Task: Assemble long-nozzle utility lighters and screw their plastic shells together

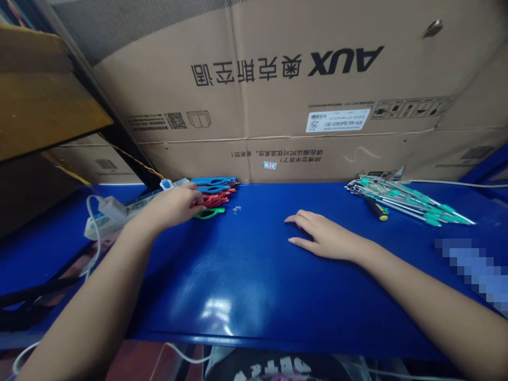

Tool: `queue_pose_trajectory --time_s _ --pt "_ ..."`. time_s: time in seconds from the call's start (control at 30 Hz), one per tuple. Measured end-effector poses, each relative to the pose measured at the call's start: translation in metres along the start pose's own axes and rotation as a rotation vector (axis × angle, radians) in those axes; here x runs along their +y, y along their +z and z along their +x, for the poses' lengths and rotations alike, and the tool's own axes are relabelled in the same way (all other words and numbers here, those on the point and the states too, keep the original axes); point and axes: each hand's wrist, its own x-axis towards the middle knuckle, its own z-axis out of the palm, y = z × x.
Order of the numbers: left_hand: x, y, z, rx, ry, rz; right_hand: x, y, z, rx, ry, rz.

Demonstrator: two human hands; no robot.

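At the back left of the blue table [254, 275], my left hand [180, 205] reaches into a group of coloured plastic pieces. Blue pieces [216, 181] lie at the back, red pieces [217, 199] in front of them, and a green piece [212, 213] is nearest. My left fingers are closed at the left ends of the red and green pieces; what they pinch is partly hidden. My right hand [311, 233] rests low over the table's middle, fingers apart, holding nothing. Tiny metal bits [237, 209] lie just right of the coloured pieces.
Metal rods with green parts [413, 201] lie at the back right, beside a black and yellow screwdriver [377, 209]. A large cardboard sheet [254, 106] stands behind the table. A white power strip [99, 225] with cables is at the left.
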Motion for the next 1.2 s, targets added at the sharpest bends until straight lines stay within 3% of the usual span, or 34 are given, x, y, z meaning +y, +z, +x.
queue_pose_trajectory --time_s 0.1,0.23,0.4,0.5,0.63,0.8,0.97,1.2 --pt "0.018 -0.010 -0.005 -0.023 0.087 0.098 0.001 0.001 -0.001 0.010 -0.007 0.020" --pt "0.071 -0.008 -0.021 -0.057 0.274 -0.059 0.003 0.002 -0.001 0.022 0.005 0.101" --pt "0.136 0.031 -0.040 -0.210 0.561 -0.176 0.014 0.006 0.003 0.021 0.033 0.281" --pt "0.154 0.057 -0.044 -0.162 0.632 -0.228 0.017 0.008 0.005 0.033 0.029 0.372" --pt "0.154 0.071 -0.041 -0.090 0.592 -0.381 0.017 0.012 0.001 0.130 0.014 0.395" --pt "0.128 0.062 -0.027 -0.066 0.470 -0.337 0.011 0.013 -0.009 0.227 0.004 0.389" --pt "0.108 0.064 -0.016 -0.180 0.464 -0.382 0.000 0.008 -0.014 0.132 -0.203 0.219" --pt "0.115 0.091 -0.016 -0.010 0.371 -0.503 0.010 -0.010 -0.018 0.145 -0.144 -0.118"
